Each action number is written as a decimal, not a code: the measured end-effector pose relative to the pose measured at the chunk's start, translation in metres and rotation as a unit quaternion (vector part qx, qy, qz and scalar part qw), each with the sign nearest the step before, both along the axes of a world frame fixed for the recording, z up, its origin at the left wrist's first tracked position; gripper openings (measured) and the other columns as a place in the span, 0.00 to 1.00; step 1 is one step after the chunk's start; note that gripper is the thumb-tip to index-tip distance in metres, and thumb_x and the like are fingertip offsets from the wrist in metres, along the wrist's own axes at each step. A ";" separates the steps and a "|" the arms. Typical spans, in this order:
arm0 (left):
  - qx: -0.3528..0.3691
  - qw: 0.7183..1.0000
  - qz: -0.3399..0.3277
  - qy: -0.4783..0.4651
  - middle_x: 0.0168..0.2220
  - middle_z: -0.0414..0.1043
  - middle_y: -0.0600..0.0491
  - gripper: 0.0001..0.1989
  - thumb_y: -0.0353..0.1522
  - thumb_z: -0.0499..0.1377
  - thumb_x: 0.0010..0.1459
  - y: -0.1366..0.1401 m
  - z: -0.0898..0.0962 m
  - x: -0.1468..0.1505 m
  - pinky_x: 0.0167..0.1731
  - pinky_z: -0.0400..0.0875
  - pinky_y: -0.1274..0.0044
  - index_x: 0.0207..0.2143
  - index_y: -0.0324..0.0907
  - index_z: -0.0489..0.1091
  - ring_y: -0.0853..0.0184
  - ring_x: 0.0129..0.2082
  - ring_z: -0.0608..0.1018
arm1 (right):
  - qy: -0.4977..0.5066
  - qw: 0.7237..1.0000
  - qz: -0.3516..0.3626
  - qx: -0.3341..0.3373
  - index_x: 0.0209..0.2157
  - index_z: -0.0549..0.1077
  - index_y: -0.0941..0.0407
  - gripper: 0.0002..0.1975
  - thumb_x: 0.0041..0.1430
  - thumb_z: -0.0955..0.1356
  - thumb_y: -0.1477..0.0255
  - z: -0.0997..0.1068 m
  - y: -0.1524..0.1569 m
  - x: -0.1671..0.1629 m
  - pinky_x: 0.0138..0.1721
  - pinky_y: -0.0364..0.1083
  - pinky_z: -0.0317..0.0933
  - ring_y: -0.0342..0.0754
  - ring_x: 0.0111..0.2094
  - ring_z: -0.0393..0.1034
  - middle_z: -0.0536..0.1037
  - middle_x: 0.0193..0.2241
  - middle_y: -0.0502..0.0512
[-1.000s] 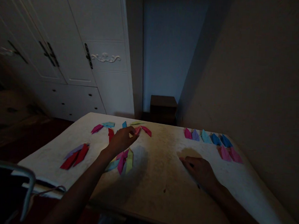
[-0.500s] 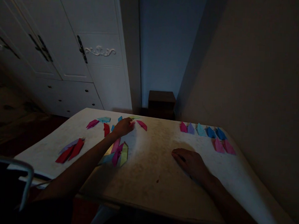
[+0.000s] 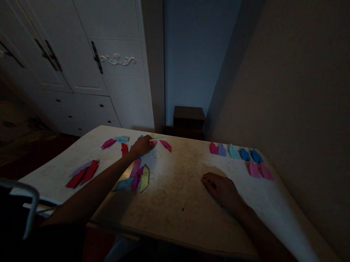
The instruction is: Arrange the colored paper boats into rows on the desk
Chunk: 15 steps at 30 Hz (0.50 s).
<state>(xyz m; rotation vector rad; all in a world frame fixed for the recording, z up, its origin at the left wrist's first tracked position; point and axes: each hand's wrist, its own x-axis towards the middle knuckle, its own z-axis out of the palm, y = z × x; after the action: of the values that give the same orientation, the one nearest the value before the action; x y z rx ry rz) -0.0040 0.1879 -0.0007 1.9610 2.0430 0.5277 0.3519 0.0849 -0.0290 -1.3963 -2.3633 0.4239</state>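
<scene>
My left hand [image 3: 143, 145] reaches over the back of the table, fingers closed at the edge of a pale green folded paper piece [image 3: 157, 138]. Just under those fingertips is a pink folded piece [image 3: 153, 143], partly covered, and a magenta folded piece [image 3: 165, 145] lies to the right. Below my left wrist sits a cluster of folded papers, among them a yellow one [image 3: 144, 178] and a blue one [image 3: 123, 184]. My right hand [image 3: 221, 188] rests on the tabletop with its fingers curled in; nothing shows in them.
Several pointed folded papers, including a light blue one [image 3: 233, 151] and a pink one [image 3: 253, 169], stand along the table's [image 3: 173, 221] right back edge. Red folded pieces [image 3: 90, 172] lie at left. A metal frame [image 3: 32, 201] is at lower left, a wardrobe [image 3: 121, 93] behind.
My left hand has shifted slightly left, and the pale green piece now shows at its fingertips, a little tilted. My right hand stays in place.
</scene>
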 end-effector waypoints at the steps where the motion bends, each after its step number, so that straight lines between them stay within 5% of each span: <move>1: 0.001 1.000 0.002 -0.003 0.41 0.78 0.48 0.16 0.33 0.57 0.55 0.000 0.000 0.001 0.32 0.70 0.79 0.47 0.39 0.71 0.68 0.30 0.79 | 0.000 1.000 -0.001 -0.002 0.38 0.75 0.53 0.17 0.67 0.58 0.64 0.001 -0.001 0.000 0.40 0.47 0.66 0.49 0.37 0.75 0.80 0.37 0.53; 8: 0.007 1.000 0.002 -0.025 0.43 0.77 0.46 0.24 0.33 0.61 0.52 0.000 0.005 0.006 0.37 0.71 0.77 0.52 0.36 0.68 0.62 0.40 0.79 | 0.014 0.999 0.017 0.024 0.40 0.74 0.54 0.15 0.68 0.57 0.65 0.002 -0.006 0.002 0.43 0.47 0.65 0.48 0.39 0.73 0.78 0.39 0.54; 15: -0.016 0.994 -0.042 -0.097 0.37 0.77 0.51 0.22 0.34 0.63 0.49 -0.007 0.010 0.032 0.26 0.70 0.80 0.48 0.38 0.72 0.69 0.27 0.77 | -0.032 0.998 0.015 0.045 0.41 0.73 0.55 0.13 0.68 0.58 0.69 0.007 -0.010 0.000 0.41 0.46 0.66 0.48 0.38 0.72 0.74 0.41 0.56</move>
<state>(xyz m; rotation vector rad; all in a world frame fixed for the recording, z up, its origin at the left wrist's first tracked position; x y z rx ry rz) 0.0279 0.1811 0.0093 1.8871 1.8331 0.6340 0.3522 0.0746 -0.0219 -1.3543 -2.4244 0.2810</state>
